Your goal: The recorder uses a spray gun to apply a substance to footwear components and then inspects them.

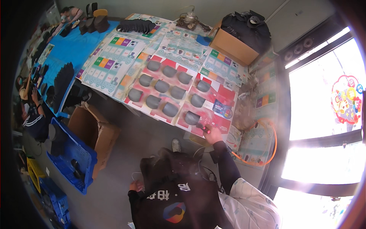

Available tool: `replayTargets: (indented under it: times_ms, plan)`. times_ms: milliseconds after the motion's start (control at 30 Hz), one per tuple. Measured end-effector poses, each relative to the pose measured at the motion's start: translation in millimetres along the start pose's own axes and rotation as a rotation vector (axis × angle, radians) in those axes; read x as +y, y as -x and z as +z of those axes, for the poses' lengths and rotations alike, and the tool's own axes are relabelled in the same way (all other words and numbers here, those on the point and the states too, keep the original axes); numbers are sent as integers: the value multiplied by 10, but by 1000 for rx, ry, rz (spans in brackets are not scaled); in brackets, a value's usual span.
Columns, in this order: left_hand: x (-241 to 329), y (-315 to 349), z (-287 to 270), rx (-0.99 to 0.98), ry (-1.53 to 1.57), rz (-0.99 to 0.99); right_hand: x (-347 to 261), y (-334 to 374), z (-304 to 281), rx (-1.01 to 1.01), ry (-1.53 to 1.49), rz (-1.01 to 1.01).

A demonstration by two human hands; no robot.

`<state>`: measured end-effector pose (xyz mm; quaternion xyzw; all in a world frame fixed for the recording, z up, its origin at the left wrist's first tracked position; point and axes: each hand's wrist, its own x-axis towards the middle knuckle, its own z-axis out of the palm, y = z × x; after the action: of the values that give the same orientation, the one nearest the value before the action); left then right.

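Observation:
My right hand (214, 136) is closed around a small black spray gun (203, 128) with reddish parts, at the near right of the table. Its tip points at the nearest of several dark grey D-shaped pieces (191, 118), apart from it as far as I can tell. The pieces lie in rows on printed sheets (219, 100) stained pink and white. An orange hose (275, 142) loops to the right of my forearm. My left hand (136, 186) hangs low beside my dark apron (171, 202), fingers loosely apart, with nothing visible in it.
A cardboard box (232, 47) full of black pieces stands at the table's back right. A stack of black pieces (135, 26) lies at the back left. On the floor to the left are a blue crate (72, 168) and an open carton (105, 149). People work at a blue table (85, 47).

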<state>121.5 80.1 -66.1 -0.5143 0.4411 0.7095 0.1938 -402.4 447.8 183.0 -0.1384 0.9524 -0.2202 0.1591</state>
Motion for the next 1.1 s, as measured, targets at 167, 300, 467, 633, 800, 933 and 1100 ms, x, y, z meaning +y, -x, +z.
replayTargets:
  times_ms: [167, 300, 467, 633, 800, 933, 1100]
  plan:
    - [-48, -26, -63, 43, -41, -10, -2, 36, -66, 64, -114, -96]
    - [-44, -64, -76, -22, -176, 58, 57, 1, -93, 30, 38, -52]
    - [158, -52, 13, 17, 13, -101, 83, -21, -142, -13, 25, -49]
    - [68, -5, -255, -108, 160, -82, 43, -132, -244, -30, 17, 13]
    - [341, 106, -295, -473, -687, 499, -20, -580, -549, -128, -167, 9]
    - [731, 296, 123, -132, -748, 241, 159, -1081, -634, -256, -264, -89]
    - [1239, 297, 475, 132, -441, 86, 215, -1574, -815, -385, -294, -30]
